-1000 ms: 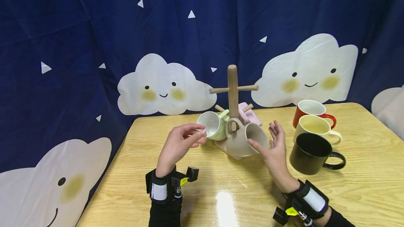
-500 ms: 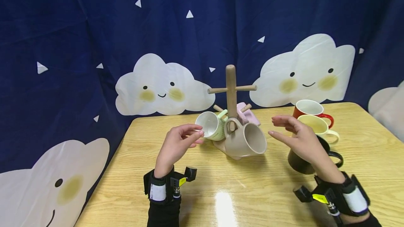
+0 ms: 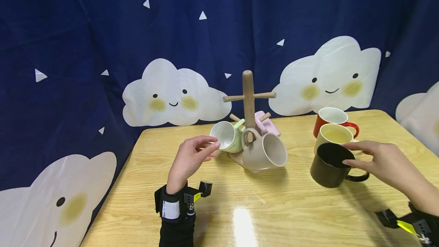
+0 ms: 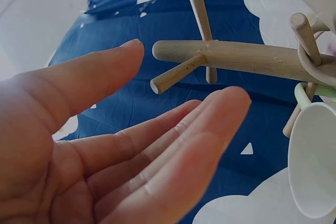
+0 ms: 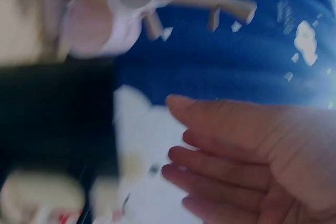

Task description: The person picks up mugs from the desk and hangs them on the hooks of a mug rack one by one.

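At the right, my right hand [image 3: 391,163] hovers at the rim of the black mug [image 3: 326,172], fingers and thumb apart; the right wrist view shows it holding nothing. My left hand [image 3: 192,159] stays raised left of the wooden mug tree [image 3: 248,102], fingers loosely bent and holding nothing, overlapping the pale green mug [image 3: 236,143] in the head view. That mug hangs by its handle on the left. A beige mug [image 3: 253,157] hangs at the front, its mouth facing right. Behind, a pink mug [image 3: 271,128] is partly hidden. Two upper pegs [image 4: 176,74] bear no mugs.
Behind the black mug stand a pale yellow mug [image 3: 319,137] and a red mug [image 3: 319,123] with a white inside, in a row. The wooden table [image 3: 274,209] ends at a dark blue curtain [image 3: 192,41] with smiling clouds.
My right hand has left the beige mug and moved right to the black mug's rim. The beige mug stays hanging on its peg. My left hand has barely moved.
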